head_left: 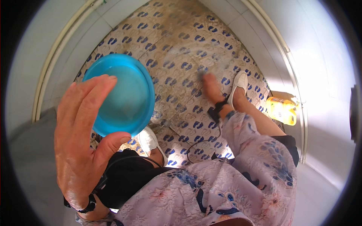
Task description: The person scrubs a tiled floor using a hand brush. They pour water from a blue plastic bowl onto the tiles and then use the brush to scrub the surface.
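Observation:
My left hand (85, 139) is raised close to the view, its fingers curved and the thumb apart, with nothing between them. Beyond it, and partly covered by its fingers, a round blue plastic basin (150, 94) stands on the floor; its inside looks pale and cloudy. Lower down, my right hand (212, 88) reaches over the patterned floor (177, 81). Motion smears its fingers, and a small dark blur shows at their tips; I cannot make out what that is. Whitish, wet-looking streaks lie on the floor just past this hand.
A yellow bottle (282, 110) lies by the right wall. My feet wear white shoes (149, 141), the left one close to the basin. Pipes (60, 49) run along the tiled walls on both sides. Brown stains mark the far floor. Thin cables hang from my wrist straps.

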`<state>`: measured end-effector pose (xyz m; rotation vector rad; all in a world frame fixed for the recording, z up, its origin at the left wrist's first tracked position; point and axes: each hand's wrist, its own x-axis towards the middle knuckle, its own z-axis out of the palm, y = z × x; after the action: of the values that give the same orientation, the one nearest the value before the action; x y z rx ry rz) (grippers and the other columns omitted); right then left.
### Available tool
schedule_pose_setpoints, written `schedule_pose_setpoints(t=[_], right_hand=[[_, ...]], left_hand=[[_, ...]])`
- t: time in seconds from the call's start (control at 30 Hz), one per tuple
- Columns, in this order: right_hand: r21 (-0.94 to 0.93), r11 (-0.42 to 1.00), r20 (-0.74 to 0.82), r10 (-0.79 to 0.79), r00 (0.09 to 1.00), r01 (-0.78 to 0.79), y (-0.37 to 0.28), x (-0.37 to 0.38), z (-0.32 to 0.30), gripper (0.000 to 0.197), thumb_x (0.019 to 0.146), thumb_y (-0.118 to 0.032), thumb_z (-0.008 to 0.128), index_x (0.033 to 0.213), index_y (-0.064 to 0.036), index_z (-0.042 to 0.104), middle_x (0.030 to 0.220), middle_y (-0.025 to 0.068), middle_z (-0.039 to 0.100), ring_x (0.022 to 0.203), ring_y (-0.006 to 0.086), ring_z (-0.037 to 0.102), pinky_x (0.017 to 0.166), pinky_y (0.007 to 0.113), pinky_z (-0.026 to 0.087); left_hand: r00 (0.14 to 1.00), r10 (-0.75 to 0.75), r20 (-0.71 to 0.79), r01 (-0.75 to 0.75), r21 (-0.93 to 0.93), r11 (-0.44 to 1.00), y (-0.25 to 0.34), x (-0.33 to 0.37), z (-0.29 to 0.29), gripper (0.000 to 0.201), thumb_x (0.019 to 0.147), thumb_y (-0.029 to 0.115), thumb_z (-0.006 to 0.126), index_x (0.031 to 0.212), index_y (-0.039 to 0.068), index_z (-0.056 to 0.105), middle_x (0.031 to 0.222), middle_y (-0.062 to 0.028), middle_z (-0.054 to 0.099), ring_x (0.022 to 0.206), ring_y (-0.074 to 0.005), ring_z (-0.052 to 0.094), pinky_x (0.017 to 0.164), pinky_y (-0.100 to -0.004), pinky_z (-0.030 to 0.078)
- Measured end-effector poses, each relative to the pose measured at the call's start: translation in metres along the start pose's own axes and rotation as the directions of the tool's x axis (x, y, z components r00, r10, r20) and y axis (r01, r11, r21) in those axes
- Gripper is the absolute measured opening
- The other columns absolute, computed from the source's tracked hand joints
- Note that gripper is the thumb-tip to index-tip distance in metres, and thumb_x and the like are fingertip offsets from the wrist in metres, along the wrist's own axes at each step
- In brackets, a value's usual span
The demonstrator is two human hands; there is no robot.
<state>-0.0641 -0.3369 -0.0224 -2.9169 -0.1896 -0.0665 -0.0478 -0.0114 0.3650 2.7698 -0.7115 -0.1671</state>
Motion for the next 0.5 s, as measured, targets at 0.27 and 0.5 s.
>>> schedule_pose_setpoints(t=[0.27,0.5], right_hand=[[0.093,0.996,-0.064,0.009,0.998,-0.003,-0.037,-0.019,0.002,0.025,0.069,-0.006,0.048,0.093,-0.0021,0.049,0.091,0.0158,0.05,0.087,0.0308,0.048,0.071,0.036,0.041],[0.514,0.803,0.287,-0.493,0.822,0.302,-0.136,-0.105,-0.012,0.021,0.067,-0.009,0.052,0.087,-0.0059,0.049,0.087,0.0108,0.049,0.086,0.0292,0.05,0.065,0.037,0.046]], left_hand=[[0.999,0.053,0.005,-0.053,0.022,0.998,0.006,0.004,-0.003,0.059,0.068,0.041,0.06,0.114,0.005,0.048,0.117,-0.0108,0.049,0.112,-0.0294,0.042,0.095,-0.04,0.03],[0.997,0.08,0.009,-0.08,0.004,0.997,0.009,0.005,-0.003,0.059,0.068,0.038,0.061,0.114,0.005,0.047,0.116,-0.011,0.049,0.111,-0.0292,0.042,0.094,-0.0384,0.031]])
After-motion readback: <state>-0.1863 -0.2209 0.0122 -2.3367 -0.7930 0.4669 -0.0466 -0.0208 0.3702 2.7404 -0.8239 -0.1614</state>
